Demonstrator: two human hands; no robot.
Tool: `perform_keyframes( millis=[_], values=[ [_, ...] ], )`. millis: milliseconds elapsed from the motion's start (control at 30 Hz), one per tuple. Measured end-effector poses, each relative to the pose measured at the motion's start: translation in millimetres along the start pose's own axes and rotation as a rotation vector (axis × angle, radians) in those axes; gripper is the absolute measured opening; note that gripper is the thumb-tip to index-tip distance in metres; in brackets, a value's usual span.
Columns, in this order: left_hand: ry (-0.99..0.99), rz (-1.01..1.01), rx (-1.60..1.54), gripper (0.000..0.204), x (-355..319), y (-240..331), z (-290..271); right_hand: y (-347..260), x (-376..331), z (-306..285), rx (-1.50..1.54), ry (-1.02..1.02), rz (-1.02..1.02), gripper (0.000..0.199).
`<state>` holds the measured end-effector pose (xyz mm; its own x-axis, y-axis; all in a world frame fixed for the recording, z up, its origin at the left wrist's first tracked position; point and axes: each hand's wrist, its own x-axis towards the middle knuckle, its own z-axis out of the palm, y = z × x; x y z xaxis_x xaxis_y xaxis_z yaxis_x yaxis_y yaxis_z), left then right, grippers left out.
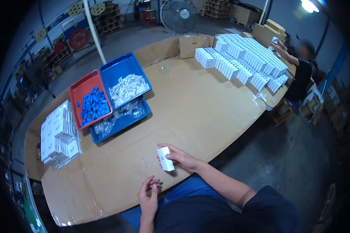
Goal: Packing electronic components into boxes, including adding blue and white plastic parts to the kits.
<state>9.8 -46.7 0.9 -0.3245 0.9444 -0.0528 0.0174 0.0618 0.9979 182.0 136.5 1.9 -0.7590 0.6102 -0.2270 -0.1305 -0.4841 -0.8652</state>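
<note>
My right hand (pixel 181 158) is closed around a small white box (pixel 167 159), with the thumb on one face and the fingers behind it. The box stands roughly upright over the near part of the cardboard-covered table (pixel 182 112). Just left of it and nearer to me, my left hand (pixel 149 193) is held by the table's edge. Its fingers are loosely curled and apart, and I see nothing in them.
A red tray (pixel 76 97) of blue pieces and a blue tray (pixel 109 72) of white pieces overlap a lower blue tray (pixel 122 130) holding clear plastic. Flat white cartons (pixel 58 134) are stacked at left. Many white boxes (pixel 241 58) fill the far right, near a seated person (pixel 301 75).
</note>
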Motion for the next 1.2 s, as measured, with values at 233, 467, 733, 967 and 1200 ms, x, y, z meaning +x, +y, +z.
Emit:
perform_keyframes(
  millis=[233,467,733,967,1200],
  values=[
    [-0.065,0.037,0.103,0.032,27.9,-1.3,10.8,-21.4,-24.5,-98.4,0.456,0.131,-0.079,0.061],
    [-0.172,0.154,0.261,0.030,64.4,0.1,41.4,-104.8,-28.7,-248.4,-0.236,0.922,-0.610,0.072],
    [-0.255,0.395,0.509,0.028,96.4,-0.5,73.5,-262.3,-22.3,-450.5,-0.700,1.407,-0.685,0.113],
    [-0.219,0.462,0.510,0.018,99.4,-3.7,79.9,-340.1,-2.1,-556.5,-0.774,1.572,-0.682,0.112],
    [-0.244,0.372,0.469,0.019,106.9,-5.2,83.5,-368.8,21.8,-601.2,-0.952,1.726,-0.519,0.108]
  ],
)
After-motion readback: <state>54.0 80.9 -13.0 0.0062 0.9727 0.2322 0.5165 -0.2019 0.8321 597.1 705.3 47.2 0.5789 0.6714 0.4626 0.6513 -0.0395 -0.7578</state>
